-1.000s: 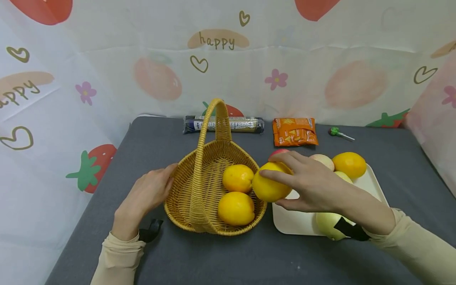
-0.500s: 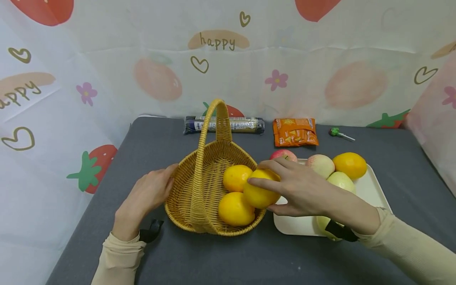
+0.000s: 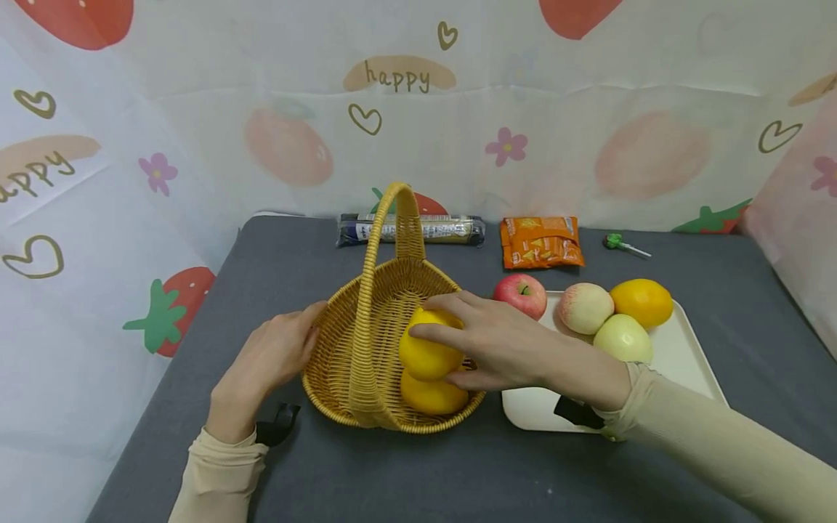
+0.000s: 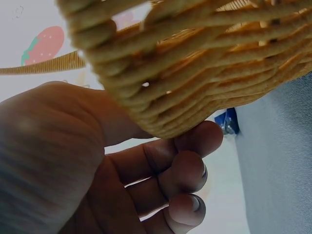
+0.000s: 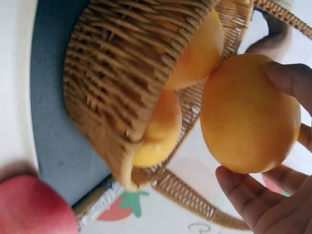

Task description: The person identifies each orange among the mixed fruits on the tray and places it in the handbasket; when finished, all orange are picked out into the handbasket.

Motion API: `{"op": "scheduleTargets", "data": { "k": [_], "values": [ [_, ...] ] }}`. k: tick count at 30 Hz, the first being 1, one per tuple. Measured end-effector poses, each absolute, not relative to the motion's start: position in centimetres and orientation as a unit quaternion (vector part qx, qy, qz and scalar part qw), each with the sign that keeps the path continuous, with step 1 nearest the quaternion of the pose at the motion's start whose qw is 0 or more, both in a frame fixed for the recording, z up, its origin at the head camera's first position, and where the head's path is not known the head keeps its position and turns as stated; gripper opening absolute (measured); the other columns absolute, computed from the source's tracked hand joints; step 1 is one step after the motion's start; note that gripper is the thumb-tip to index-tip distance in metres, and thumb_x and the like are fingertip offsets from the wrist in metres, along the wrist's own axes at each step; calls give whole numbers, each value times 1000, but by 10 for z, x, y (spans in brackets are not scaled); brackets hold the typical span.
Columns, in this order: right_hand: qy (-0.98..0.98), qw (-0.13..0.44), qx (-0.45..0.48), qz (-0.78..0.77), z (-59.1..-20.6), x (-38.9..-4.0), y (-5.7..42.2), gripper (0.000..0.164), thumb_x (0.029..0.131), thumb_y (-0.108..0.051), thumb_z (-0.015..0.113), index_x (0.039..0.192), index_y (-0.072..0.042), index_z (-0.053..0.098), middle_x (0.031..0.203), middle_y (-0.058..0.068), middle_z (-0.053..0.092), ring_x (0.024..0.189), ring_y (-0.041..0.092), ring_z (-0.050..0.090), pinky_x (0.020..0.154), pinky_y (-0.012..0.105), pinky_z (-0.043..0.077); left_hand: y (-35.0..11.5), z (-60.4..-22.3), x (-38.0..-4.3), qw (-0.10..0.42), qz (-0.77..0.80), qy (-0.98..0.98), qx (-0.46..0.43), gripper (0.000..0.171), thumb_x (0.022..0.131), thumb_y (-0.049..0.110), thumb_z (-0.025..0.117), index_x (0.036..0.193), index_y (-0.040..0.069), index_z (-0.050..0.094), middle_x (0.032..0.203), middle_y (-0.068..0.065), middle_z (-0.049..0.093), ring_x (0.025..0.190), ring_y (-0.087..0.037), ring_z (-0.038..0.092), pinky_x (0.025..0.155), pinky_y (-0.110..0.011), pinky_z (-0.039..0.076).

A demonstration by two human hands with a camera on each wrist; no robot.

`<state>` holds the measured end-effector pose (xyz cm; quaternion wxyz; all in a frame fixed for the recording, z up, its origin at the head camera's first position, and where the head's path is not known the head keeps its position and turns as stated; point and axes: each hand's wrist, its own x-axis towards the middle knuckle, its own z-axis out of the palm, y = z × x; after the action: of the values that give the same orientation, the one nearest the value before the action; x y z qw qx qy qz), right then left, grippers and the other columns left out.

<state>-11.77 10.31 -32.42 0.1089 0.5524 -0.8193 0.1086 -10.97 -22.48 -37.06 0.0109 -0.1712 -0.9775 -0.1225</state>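
My left hand [image 3: 277, 349] grips the left rim of a wicker basket [image 3: 330, 363]; in the left wrist view the thumb and curled fingers [image 4: 187, 170] meet at its woven edge. My right hand [image 3: 503, 340] holds a round yellow-orange fruit [image 3: 428, 352] over the basket's right half, thumb and fingers spread around it. Beneath it lies a similar yellow fruit [image 3: 434, 396] in the basket. The right wrist view shows two yellow fruits [image 5: 197, 53] inside, behind the near rim. One of them is hidden in the head view by the held fruit and hand.
Right of the basket, a cream tray [image 3: 686, 370] bears a peach [image 3: 585, 309], a yellow-orange fruit [image 3: 642, 303] and a pale green fruit [image 3: 623, 339]. A red apple [image 3: 521, 294] sits at its corner. Behind lie a long wrapped packet [image 3: 445, 229], an orange snack bag [image 3: 541, 243] and a lollipop [image 3: 624, 245].
My right hand has carried the yellow fruit leftward, from the tray's edge to over the basket, uncovering the apple and peach. The left hand and basket have stayed in place.
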Motion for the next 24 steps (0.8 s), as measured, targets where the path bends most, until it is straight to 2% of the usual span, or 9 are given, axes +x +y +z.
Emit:
{"op": "scheduleTargets", "data": {
  "k": [6, 13, 21, 24],
  "values": [
    [-822, 101, 550, 106, -329, -118, 79, 59, 80, -39, 76, 133, -23, 54, 133, 11, 52, 115, 25, 56, 78, 36, 57, -223, -369, -110, 12, -122, -978, -171, 37, 98, 10, 51, 134, 5, 55, 108, -16, 71, 87, -31, 69, 73, -50, 55],
    [-815, 101, 564, 87, -336, -119, 53, 58, 81, -43, 74, 131, -21, 54, 130, 9, 53, 111, 23, 57, 89, 34, 53, -223, -368, -109, 11, -121, -978, -169, 37, 98, 10, 53, 134, 4, 55, 108, -16, 71, 86, -30, 69, 73, -48, 56],
    [-815, 91, 571, 51, -347, -119, 35, 47, 84, -48, 73, 115, -17, 58, 128, 9, 55, 106, 22, 60, 86, 32, 54, -223, -369, -110, 9, -124, -978, -167, 37, 98, 11, 53, 134, 4, 55, 107, -16, 71, 84, -28, 69, 73, -47, 56],
    [-814, 88, 572, 50, -349, -117, 32, 29, 89, -38, 69, 108, -17, 61, 120, 6, 59, 99, 19, 60, 80, 29, 54, -223, -369, -110, 7, -125, -978, -168, 37, 98, 10, 53, 134, 5, 55, 107, -15, 71, 84, -28, 69, 72, -47, 56]
  ]
}}
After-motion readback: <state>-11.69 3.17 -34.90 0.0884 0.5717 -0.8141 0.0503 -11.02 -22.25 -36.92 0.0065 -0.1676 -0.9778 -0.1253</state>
